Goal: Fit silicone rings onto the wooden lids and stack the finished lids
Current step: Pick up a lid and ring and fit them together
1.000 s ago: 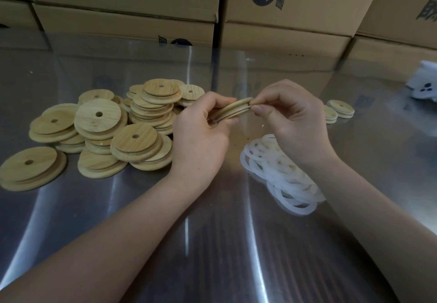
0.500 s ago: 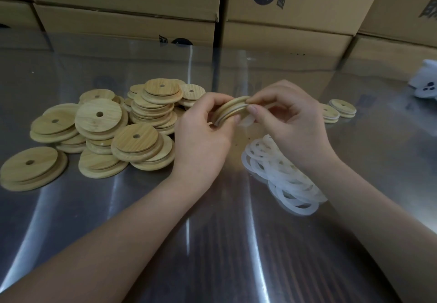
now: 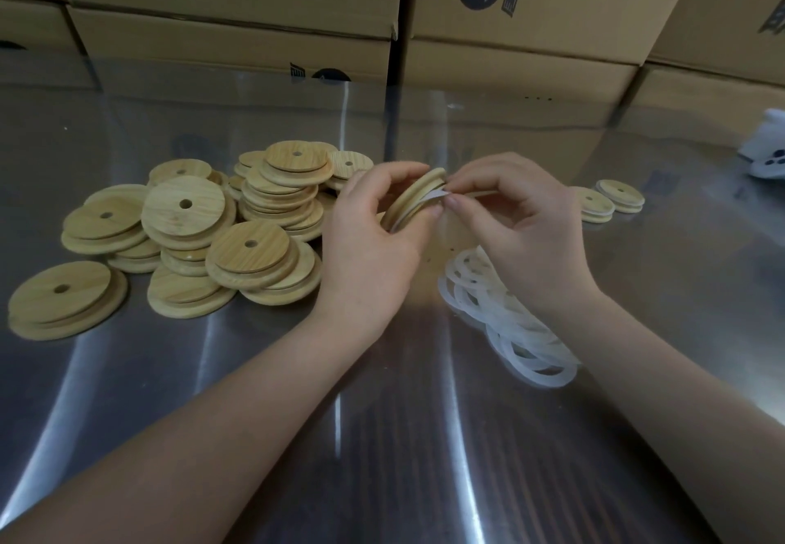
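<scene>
One round pale wooden lid (image 3: pixel 410 197) is up in the air over the shiny steel bench (image 3: pixel 382 437), about mid-frame, between both hands. It's held on edge, not flat: the rim faces the camera and its long line runs from lower left to upper right.

The left hand (image 3: pixel 369 242) has its grip clamped on the lid, fingers curled over the rim. The right hand (image 3: pixel 522 229) has its grip pinched together on a thin white silicone ring (image 3: pixel 424 203), pressing it against the lid's rim (only a short strip of the ring shows, fingers hide the rest).

Counts: one lid in hand, one ring on it. On the left of the bench is a loose pile of bare wooden lids (image 3: pixel 238 237), each with a small centre hole, lying flat and overlapping. There's easily over a dozen, but they cover each other too much for an exact number. Under the right wrist sits a heap of white silicone rings (image 3: pixel 518 331), too tangled to count. Off to the right, two more lids (image 3: pixel 597 203) lie flat, side by side. Brown cardboard boxes (image 3: pixel 238 34) with dark printing line the back.
</scene>
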{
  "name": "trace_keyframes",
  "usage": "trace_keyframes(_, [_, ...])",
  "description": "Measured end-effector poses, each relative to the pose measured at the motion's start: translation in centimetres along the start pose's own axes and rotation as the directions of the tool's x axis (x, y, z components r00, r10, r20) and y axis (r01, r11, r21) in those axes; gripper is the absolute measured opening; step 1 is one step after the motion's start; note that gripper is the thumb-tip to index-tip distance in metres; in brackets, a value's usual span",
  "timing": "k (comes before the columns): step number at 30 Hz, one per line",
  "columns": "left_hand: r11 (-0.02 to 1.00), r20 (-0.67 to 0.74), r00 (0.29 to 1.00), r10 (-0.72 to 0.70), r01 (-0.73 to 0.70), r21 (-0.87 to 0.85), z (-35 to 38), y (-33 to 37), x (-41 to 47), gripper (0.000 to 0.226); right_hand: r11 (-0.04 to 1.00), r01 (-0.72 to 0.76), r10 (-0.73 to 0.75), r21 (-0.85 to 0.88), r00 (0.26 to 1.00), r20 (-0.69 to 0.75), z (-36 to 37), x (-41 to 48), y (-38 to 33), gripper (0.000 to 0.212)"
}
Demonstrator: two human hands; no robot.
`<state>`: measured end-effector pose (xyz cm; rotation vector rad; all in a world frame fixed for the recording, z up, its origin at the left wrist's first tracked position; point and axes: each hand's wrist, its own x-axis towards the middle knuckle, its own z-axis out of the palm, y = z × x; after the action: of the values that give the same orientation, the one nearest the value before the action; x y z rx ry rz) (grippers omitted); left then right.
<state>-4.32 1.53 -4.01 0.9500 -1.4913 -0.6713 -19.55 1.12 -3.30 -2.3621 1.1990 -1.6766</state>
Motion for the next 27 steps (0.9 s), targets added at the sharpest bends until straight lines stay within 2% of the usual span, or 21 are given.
trace_keyframes(9, [0.988,-0.046,0.992,0.114,-0.109,0.108,-0.1,-0.1,0.2,0.028,0.990,0.083,-0.085,-0.111,0.996,-0.010,-0.3,0.2,-0.1,0.003])
trace_keyframes(18, [0.992,-0.014,0.994,0.112,-0.111,0.062,-0.3,0.1,0.3,0.033,0.997,-0.070,0.070,0.020,0.997,0.011,-0.9,0.7,0.2,0.007])
trace_keyframes(27, [0.998,0.011,0.997,0.070,-0.070,-0.002,-0.2,0.1,0.1,0.030,0.998,-0.067,0.068,-0.009,0.996,0.060,-1.2,0.9,0.3,0.008])
